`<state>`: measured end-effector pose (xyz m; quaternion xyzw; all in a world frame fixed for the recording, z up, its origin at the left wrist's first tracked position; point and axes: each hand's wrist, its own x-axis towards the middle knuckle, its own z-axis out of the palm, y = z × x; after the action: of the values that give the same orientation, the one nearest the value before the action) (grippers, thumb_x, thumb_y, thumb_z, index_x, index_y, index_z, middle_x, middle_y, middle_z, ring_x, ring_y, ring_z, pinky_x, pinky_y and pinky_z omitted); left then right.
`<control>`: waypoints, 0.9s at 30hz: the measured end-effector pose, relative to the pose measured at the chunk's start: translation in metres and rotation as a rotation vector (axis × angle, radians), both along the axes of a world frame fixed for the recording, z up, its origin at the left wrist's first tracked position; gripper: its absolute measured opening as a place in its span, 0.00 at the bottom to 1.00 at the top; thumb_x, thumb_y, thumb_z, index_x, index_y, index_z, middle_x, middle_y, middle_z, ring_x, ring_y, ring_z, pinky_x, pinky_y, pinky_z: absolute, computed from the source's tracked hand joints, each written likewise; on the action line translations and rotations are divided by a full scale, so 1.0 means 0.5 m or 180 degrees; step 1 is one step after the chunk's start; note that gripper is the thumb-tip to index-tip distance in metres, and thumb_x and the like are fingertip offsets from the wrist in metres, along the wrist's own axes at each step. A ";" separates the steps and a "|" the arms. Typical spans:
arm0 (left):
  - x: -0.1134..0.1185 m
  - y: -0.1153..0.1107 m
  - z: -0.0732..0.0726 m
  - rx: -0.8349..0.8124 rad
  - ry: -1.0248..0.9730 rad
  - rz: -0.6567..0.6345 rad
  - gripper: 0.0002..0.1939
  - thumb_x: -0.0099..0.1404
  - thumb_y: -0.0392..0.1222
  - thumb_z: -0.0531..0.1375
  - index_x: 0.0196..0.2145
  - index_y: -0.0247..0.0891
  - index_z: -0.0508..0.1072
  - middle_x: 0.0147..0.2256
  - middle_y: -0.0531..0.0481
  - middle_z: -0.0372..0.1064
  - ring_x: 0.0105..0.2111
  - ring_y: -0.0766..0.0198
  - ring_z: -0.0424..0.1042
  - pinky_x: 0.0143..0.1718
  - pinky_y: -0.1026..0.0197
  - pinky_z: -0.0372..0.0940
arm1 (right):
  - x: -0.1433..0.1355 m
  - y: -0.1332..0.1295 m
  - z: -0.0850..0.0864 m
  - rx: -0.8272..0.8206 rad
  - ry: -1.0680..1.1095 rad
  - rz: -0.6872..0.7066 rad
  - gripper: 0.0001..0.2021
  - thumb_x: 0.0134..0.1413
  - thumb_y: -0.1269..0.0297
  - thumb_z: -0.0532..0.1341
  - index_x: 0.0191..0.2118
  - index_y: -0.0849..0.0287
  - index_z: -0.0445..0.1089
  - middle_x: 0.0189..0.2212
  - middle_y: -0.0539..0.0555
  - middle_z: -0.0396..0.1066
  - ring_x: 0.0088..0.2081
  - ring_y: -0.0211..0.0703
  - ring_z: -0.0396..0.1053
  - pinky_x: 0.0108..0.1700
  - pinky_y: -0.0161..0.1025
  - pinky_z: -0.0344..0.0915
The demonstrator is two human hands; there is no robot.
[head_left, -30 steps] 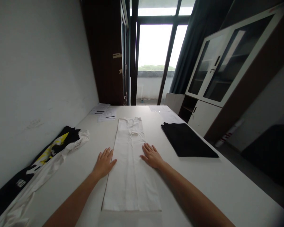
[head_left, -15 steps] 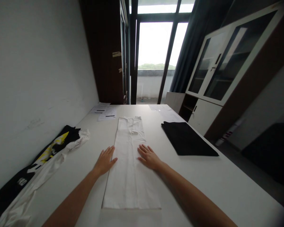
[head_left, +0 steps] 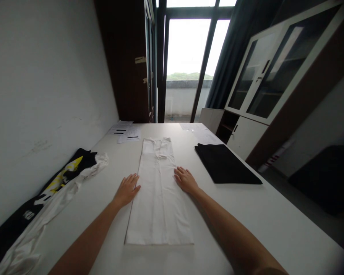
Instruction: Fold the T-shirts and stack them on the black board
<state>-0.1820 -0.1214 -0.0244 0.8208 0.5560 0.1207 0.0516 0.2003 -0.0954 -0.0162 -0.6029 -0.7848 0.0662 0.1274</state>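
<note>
A white garment (head_left: pixel 159 198), folded into a long strip, lies flat on the white table, its narrow ends toward and away from me. At its left edge rests my left hand (head_left: pixel 126 190), palm down with fingers stretched out, thumb touching the cloth. My right hand (head_left: pixel 186 180) lies flat at the right edge, fingertips on or against the fabric. Neither hand grips anything. Slight creases and a small raised fold show near the garment's far end. To the right is a folded black cloth (head_left: pixel 227 164), apart from my right hand.
Along the left wall lies a crumpled black garment with yellow print (head_left: pixel 60 177), beside a rumpled white one (head_left: pixel 57 204). Papers (head_left: pixel 129 133) sit at the table's far left, and more sheets (head_left: pixel 203 134) at the far right. A glass-door cabinet (head_left: pixel 263 72) stands beyond the right edge.
My right hand has slid from on top of the white garment outward to its right edge. My left hand stays at the left edge. The view has tilted slightly down.
</note>
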 end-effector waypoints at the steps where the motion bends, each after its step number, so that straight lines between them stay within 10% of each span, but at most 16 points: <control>1: -0.003 0.001 0.001 -0.0004 -0.0021 -0.0025 0.29 0.76 0.51 0.47 0.70 0.39 0.58 0.71 0.42 0.49 0.71 0.51 0.47 0.70 0.40 0.42 | 0.000 -0.001 0.000 0.0026 0.0045 -0.0082 0.26 0.72 0.55 0.44 0.69 0.55 0.60 0.70 0.58 0.54 0.71 0.50 0.48 0.70 0.54 0.43; 7: -0.043 -0.001 0.039 -0.0336 -0.0124 -0.0565 0.30 0.68 0.36 0.51 0.68 0.44 0.62 0.71 0.47 0.50 0.71 0.56 0.48 0.70 0.42 0.40 | 0.009 -0.028 0.004 0.0054 0.0186 -0.0129 0.25 0.66 0.66 0.49 0.66 0.56 0.64 0.69 0.59 0.57 0.70 0.51 0.51 0.70 0.55 0.45; 15: -0.033 -0.032 0.070 -0.0585 0.0009 -0.1046 0.42 0.63 0.49 0.63 0.71 0.48 0.54 0.74 0.45 0.34 0.73 0.46 0.36 0.70 0.39 0.35 | 0.033 -0.155 0.048 -0.0050 0.0120 0.1074 0.38 0.55 0.59 0.61 0.71 0.57 0.57 0.73 0.60 0.43 0.73 0.56 0.43 0.71 0.55 0.40; 21: -0.016 -0.113 0.075 -0.0177 -0.0125 -0.1487 0.35 0.64 0.50 0.64 0.67 0.51 0.63 0.72 0.49 0.45 0.72 0.49 0.43 0.71 0.42 0.37 | 0.024 -0.295 0.082 -0.0082 0.0178 0.1851 0.28 0.61 0.59 0.58 0.67 0.45 0.64 0.71 0.51 0.52 0.71 0.53 0.49 0.72 0.55 0.40; 27: -0.016 -0.184 0.099 -0.0289 0.0011 -0.1780 0.31 0.66 0.34 0.54 0.65 0.52 0.67 0.68 0.54 0.56 0.69 0.57 0.53 0.72 0.45 0.41 | 0.008 -0.312 0.080 -0.0216 0.0685 0.1703 0.22 0.67 0.57 0.52 0.62 0.46 0.71 0.64 0.51 0.65 0.66 0.47 0.61 0.70 0.51 0.50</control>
<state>-0.1899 -0.2133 0.0252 0.9393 0.3129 0.0753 0.1187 0.2041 -0.2512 0.0236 -0.3679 -0.8952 0.1872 0.1678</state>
